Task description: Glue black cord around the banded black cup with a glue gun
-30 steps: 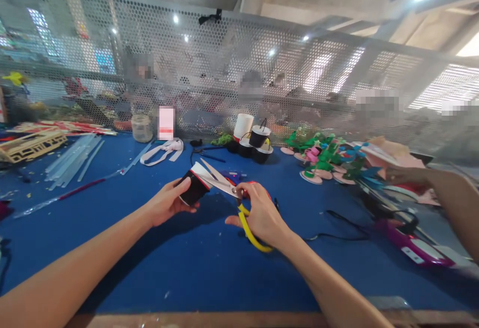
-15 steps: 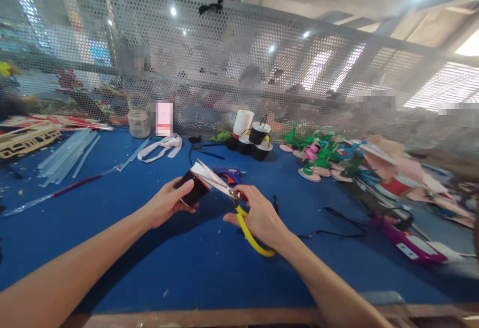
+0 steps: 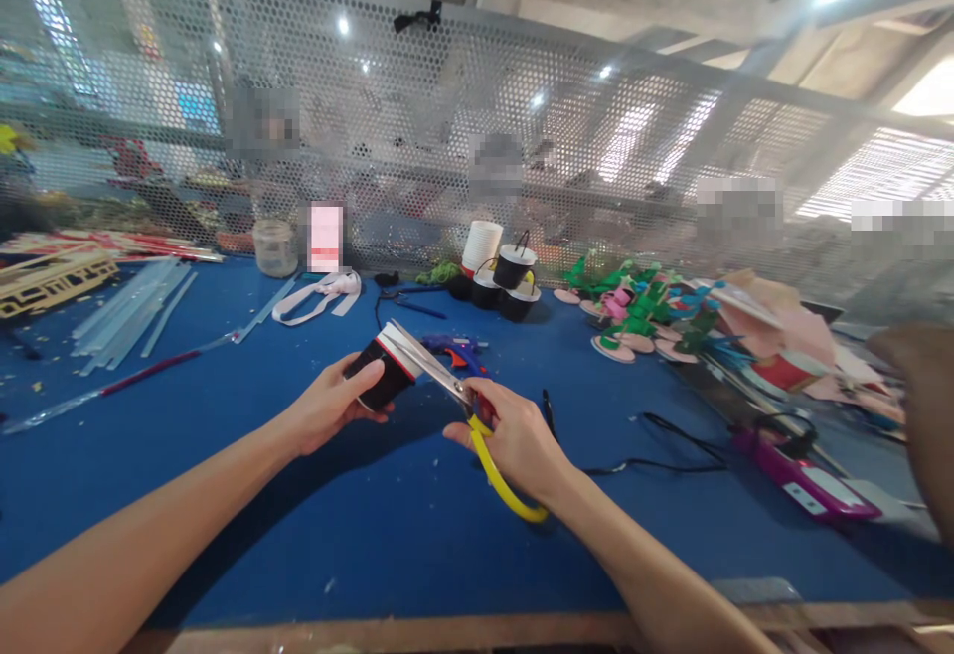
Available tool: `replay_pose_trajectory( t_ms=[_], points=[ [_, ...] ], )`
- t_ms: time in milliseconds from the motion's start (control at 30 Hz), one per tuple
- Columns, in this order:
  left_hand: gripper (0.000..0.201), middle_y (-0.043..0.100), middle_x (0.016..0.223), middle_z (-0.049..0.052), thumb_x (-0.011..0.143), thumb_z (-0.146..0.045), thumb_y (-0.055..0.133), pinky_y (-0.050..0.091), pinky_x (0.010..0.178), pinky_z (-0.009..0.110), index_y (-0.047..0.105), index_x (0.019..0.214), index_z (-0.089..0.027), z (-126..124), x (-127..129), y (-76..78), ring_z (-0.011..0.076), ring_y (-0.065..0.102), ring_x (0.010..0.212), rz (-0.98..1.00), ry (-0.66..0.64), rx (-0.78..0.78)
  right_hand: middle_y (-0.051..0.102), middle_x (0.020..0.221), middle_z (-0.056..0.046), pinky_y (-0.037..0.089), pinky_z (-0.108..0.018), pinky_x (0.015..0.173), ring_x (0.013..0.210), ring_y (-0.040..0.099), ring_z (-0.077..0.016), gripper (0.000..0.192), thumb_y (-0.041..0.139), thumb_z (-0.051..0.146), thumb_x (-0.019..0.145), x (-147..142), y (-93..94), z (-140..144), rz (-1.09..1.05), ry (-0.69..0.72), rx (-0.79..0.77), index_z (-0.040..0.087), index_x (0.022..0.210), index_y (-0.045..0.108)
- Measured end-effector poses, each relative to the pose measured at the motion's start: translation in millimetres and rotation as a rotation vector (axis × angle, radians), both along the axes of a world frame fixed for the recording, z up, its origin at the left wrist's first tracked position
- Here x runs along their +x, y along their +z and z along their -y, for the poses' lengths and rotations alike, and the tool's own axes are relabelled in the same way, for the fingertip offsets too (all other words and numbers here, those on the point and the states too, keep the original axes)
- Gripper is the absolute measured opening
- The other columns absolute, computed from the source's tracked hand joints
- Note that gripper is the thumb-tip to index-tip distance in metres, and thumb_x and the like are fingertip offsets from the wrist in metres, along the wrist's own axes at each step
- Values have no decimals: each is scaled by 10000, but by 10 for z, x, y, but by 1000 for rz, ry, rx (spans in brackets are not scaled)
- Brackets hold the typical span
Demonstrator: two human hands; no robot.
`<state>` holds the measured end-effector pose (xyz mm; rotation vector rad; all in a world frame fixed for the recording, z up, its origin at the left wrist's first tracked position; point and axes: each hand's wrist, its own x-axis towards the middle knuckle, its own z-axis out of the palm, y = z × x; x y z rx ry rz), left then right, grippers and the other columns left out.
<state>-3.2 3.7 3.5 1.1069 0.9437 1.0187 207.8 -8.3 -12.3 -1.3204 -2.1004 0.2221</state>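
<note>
Above a blue worktop [image 3: 388,525], the left hand [image 3: 328,406] keeps a firm grip round a black cup [image 3: 379,376], tilted on its side, while the right hand [image 3: 518,440] grips yellow-handled scissors [image 3: 447,386], blades at the cup's rim.

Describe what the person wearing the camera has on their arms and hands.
Nothing that shows. Both forearms are bare from the bottom edge of the picture up to the wrists, with no sleeve in view. The left hand and the right hand wear no gloves, and no watch, bracelet or ring can be seen on either.
</note>
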Motion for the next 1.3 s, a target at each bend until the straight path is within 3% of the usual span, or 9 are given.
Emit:
replay_pose_trajectory(
  t_ms=[667,1033,1300],
  points=[
    [468,576,820,71,657,-405,612,482,564,281,486,995,-107,-27,-24,-24,140,578,600,-132,96,90,489,519,9,360,-230,461,464,411,-118,308,530,481,698,-11,48,57,-3,-13,-57,180,750,568],
    [415,544,773,55,652,-366,615,495,524,271,487,962,-121,40,24,-5,155,543,635,-285,81,182,546,807,-71,432,-304,632,688,512,-182,467,630,429,610,-1,-67,13,11,42,-42,158,953,464],
    [410,539,712,27,639,-360,621,469,527,255,471,939,-123,39,52,-16,128,526,568,-312,96,209,540,671,-21,411,-251,541,564,490,-146,386,603,473,631,-55,0,68,6,-21,-78,176,855,501]
  ],
)
